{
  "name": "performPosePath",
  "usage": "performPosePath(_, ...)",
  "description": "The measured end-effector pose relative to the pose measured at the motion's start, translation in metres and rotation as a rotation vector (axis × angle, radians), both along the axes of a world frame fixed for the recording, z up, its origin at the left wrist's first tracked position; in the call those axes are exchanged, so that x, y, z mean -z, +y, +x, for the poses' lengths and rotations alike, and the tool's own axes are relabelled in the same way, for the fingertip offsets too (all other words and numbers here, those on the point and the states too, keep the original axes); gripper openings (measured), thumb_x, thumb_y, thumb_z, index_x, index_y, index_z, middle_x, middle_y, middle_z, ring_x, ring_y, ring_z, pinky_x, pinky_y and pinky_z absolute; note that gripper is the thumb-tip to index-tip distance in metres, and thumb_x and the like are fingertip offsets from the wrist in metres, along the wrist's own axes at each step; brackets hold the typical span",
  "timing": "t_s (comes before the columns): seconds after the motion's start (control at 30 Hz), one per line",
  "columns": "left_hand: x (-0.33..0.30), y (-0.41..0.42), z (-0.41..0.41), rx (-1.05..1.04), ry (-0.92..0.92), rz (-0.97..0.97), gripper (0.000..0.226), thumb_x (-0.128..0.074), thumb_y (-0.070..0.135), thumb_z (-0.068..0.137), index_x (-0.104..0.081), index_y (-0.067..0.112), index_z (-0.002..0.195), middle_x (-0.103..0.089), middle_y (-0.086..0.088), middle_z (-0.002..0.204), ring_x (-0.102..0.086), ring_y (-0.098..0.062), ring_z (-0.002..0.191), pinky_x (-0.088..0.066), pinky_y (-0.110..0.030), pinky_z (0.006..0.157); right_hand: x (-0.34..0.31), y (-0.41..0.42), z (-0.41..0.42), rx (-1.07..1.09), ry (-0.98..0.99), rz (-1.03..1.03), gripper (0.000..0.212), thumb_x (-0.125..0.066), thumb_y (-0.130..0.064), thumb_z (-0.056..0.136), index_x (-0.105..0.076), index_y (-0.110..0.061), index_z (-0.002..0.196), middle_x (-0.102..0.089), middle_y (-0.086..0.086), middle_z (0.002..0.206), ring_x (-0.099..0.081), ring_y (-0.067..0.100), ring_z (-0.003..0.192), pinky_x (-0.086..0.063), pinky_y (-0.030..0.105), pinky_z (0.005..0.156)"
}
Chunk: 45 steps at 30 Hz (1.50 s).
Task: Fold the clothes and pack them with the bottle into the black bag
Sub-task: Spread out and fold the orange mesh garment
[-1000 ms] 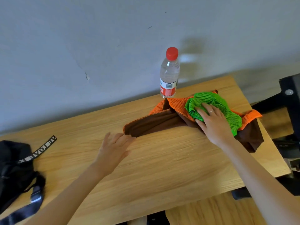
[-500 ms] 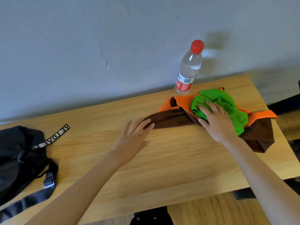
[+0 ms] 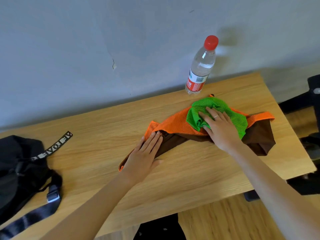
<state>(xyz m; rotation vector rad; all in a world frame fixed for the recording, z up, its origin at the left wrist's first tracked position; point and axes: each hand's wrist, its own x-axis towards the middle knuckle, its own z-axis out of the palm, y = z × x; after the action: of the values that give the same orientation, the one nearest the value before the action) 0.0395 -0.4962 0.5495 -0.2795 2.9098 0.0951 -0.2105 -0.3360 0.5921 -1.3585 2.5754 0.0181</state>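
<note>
Green mesh cloth (image 3: 230, 115) lay over orange mesh (image 3: 174, 124) and brown fabric (image 3: 259, 135); bottle (image 3: 200, 66) wore a red cap; bag (image 3: 19, 163) was black.

Perhaps a plain home room: wooden desk (image 3: 173, 184) against chipped grey wall (image 3: 86, 49)

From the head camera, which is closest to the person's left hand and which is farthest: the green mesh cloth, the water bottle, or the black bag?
From the left hand:
1. Green mesh cloth, to the right, under the right hand.
2. Black bag, at the table's left edge.
3. Water bottle, at the back by the wall.
</note>
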Motion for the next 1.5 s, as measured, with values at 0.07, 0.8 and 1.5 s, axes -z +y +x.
performPosePath(0.07,0.001,-0.003,0.019,-0.006,-0.008,-0.016,0.071,-0.015,0.054,0.096,-0.022,0.005,0.147,-0.021,-0.012,0.156,-0.016,-0.023,0.145,-0.018,-0.044,0.113,-0.001,-0.001,-0.004,-0.009,0.018,0.022,0.054,-0.046,-0.023,0.098,-0.026,-0.023,0.148,-0.024,0.006,0.156,-0.019,0.027,0.144,-0.014,0.046,0.117)
performPosePath(0.8,-0.030,-0.003,0.047,-0.052,0.138,0.024,0.064,-0.021,0.053,0.097,-0.024,0.015,0.148,-0.029,-0.012,0.152,-0.018,-0.028,0.144,-0.021,-0.053,0.115,0.005,-0.026,0.015,-0.051,0.053,0.092,0.062,-0.037,-0.028,0.101,0.001,-0.033,0.150,-0.006,0.001,0.160,0.001,0.025,0.147,-0.008,0.050,0.118)
performPosePath(1.5,0.005,0.008,0.063,0.046,0.029,-0.050,0.064,-0.018,0.053,0.097,-0.020,0.018,0.150,-0.013,-0.006,0.159,-0.011,-0.027,0.146,-0.016,-0.050,0.112,-0.010,-0.021,-0.018,0.075,0.121,0.124,0.080,-0.053,-0.005,0.090,-0.009,-0.033,0.151,-0.008,0.004,0.158,-0.006,0.027,0.145,-0.016,0.049,0.115)
